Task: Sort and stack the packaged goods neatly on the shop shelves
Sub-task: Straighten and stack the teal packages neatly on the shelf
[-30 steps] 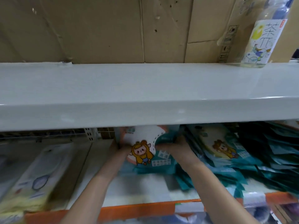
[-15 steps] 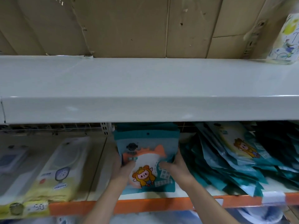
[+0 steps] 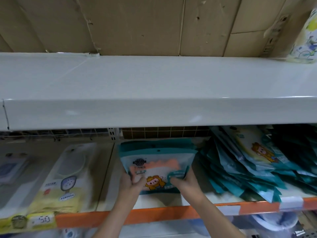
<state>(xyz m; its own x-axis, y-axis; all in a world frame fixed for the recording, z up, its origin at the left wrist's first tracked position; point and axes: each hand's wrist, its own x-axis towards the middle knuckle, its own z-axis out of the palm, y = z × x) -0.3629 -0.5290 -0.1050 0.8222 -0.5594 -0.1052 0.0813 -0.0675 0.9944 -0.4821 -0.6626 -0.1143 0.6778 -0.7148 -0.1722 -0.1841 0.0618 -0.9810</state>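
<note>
Orange shelf edge (image 3: pixel 154 216) nearest, forearms reaching over it. Left hand (image 3: pixel 131 183) and right hand (image 3: pixel 185 182) are each gripping the near edge of a teal packet stack (image 3: pixel 157 158), thumbs on top; grip is clenched on both lower corners. Stack is resting on the lower shelf, centre bay. Just right, a slumped packet pile (image 3: pixel 248 169) is leaning over. Judgement: squaring the edges evenly with both hands and pushing straight back should be keeping packets from fanning. Upper shelf (image 3: pixel 154 93) overhanging; cardboard (image 3: pixel 137 26) behind.
</note>
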